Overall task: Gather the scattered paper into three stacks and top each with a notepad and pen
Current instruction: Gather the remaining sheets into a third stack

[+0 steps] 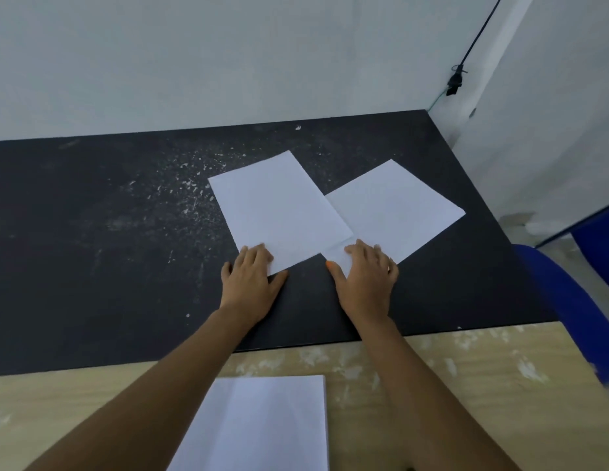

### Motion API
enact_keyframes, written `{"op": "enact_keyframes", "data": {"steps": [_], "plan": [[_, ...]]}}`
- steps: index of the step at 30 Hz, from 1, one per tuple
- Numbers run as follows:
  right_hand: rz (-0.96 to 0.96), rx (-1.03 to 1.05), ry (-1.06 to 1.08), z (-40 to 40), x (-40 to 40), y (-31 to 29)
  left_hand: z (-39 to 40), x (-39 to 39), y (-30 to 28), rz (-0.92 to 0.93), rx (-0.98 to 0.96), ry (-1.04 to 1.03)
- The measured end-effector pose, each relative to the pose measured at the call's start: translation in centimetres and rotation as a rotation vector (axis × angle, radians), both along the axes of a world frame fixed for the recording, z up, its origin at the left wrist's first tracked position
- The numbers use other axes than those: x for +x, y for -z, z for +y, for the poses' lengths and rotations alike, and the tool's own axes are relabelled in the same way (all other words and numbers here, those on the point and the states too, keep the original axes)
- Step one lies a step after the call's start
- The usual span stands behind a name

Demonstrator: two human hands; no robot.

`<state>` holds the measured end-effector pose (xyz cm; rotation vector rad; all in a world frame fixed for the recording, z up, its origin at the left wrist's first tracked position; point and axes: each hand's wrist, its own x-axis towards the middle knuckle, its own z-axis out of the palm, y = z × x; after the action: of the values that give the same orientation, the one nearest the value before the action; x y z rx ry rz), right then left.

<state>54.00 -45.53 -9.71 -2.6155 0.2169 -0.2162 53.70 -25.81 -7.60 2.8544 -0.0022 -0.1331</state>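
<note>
Nearest the camera, a squared stack of paper (262,423) lies on the pale wooden part of the bench (466,362). Farther out, on the black mat (92,232), two loose sheets overlap: the left sheet (275,205) lies over the edge of the right sheet (394,205). The left hand (250,283) and right hand (364,280) each press flat, fingers extended, on a sheet's near corner, gripping nothing. Sliding both together could crumple the overlapped edge or fan the sheets askew, since flat palms give little hold. No notepad or pen shows, possibly out of view, so topping may stall.
</note>
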Motion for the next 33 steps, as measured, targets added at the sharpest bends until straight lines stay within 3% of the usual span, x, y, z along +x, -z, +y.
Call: {"op": "enact_keyframes", "data": {"steps": [9,16,22,33], "plan": [[-0.202,0.018,-0.053,0.2,-7.8,0.0,0.5,-5.8,-2.4,-0.040,0.233,0.206],[-0.194,0.146,-0.065,0.8,-12.3,-1.8,0.8,-9.6,-4.5,-0.164,0.117,0.149],[-0.194,0.192,-0.176,2.0,-18.3,-4.0,2.3,-15.1,-7.8,-0.080,0.129,0.173],[-0.121,0.216,-0.350,4.5,-32.8,-3.7,6.1,-30.2,-5.1,-0.182,0.011,0.126]]}}
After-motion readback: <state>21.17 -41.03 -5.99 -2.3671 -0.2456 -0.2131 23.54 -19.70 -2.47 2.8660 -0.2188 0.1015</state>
